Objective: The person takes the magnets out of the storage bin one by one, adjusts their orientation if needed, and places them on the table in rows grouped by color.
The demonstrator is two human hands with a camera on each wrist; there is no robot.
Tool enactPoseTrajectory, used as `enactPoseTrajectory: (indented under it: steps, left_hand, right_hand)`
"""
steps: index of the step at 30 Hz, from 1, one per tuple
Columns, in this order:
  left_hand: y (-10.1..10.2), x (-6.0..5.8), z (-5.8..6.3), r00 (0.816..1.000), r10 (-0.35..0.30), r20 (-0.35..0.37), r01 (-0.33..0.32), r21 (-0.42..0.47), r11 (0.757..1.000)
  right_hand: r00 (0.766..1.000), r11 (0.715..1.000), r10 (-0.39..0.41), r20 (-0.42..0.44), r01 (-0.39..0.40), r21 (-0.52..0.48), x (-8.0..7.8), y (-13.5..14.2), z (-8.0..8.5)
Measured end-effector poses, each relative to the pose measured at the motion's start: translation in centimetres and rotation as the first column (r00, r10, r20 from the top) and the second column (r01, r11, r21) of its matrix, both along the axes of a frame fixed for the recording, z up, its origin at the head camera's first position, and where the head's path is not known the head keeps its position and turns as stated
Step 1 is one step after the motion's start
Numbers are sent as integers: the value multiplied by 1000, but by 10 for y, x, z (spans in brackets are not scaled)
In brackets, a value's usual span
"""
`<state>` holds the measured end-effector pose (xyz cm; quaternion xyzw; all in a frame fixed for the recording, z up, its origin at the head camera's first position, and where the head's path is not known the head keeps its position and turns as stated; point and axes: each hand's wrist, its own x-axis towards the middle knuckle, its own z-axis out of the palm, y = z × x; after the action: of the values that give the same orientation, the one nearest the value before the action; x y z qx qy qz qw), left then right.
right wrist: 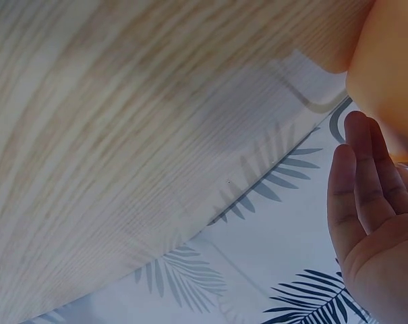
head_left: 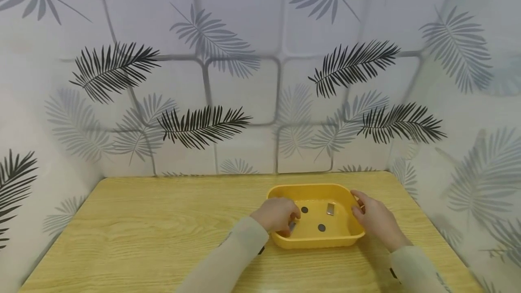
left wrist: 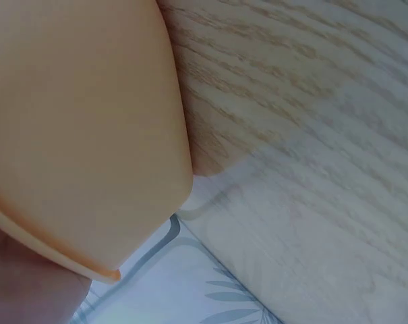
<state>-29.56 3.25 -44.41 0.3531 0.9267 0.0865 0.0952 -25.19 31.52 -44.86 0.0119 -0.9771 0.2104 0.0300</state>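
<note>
A yellow plastic basin (head_left: 313, 242) sits on the wooden tabletop toward the right in the head view. My left hand (head_left: 278, 215) reaches over its left rim, with curled fingers and thumb around a small silvery piece (head_left: 292, 226), mostly hidden by them. Inside lie two dark round discs, one further back (head_left: 304, 210) and one nearer (head_left: 321, 228), and a silvery rectangular piece (head_left: 330, 209). At the right rim is my right hand (head_left: 377, 219), its fingers fairly straight along the outside and its thumb by the rim. The right wrist view shows those fingers beside the basin wall (right wrist: 386, 74).
The wood-grain table (head_left: 163, 225) extends left of the basin. A pale wall covering with leaf prints (head_left: 244, 80) stands right behind the table and along both sides. The table's back edge lies just beyond the basin.
</note>
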Motion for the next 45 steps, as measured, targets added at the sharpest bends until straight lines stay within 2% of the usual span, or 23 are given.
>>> enactPoseTrajectory:
  steps: [4, 13, 19, 24, 28, 40, 45]
  left_hand:
    - [3, -4, -5, 1000, 11, -28, -11, 4, 1000]
    - [9, -6, -7, 1000, 30, -8, -30, -4, 1000]
    - [12, -6, -1, 997, 47, 61, -47, -3, 999]
    - [14, -6, 1, 992, 58, 116, -64, 45, 997]
    - [14, -6, 0, 989, 63, 132, -75, 88, 993]
    - [12, -4, 4, 992, 39, 120, -52, 109, 993]
    - [8, -3, 7, 996, -17, 93, 6, 116, 993]
  right_hand:
    - [1000, 1000, 7, -11, -7, 5, 1, 0, 0]
    - [1000, 1000, 9, -14, -9, 14, 2, 0, -1]
    - [1000, 1000, 5, -1, -4, 18, 2, -1, 0]
    - [1000, 1000, 4, -2, -4, 18, 2, 0, -1]
    - [1000, 1000, 3, -4, -3, 20, 2, 0, 0]
    - [1000, 999, 0, 4, 0, 33, 2, -1, 2]
    - [1000, 999, -6, 2, 6, 31, 1, -1, 2]
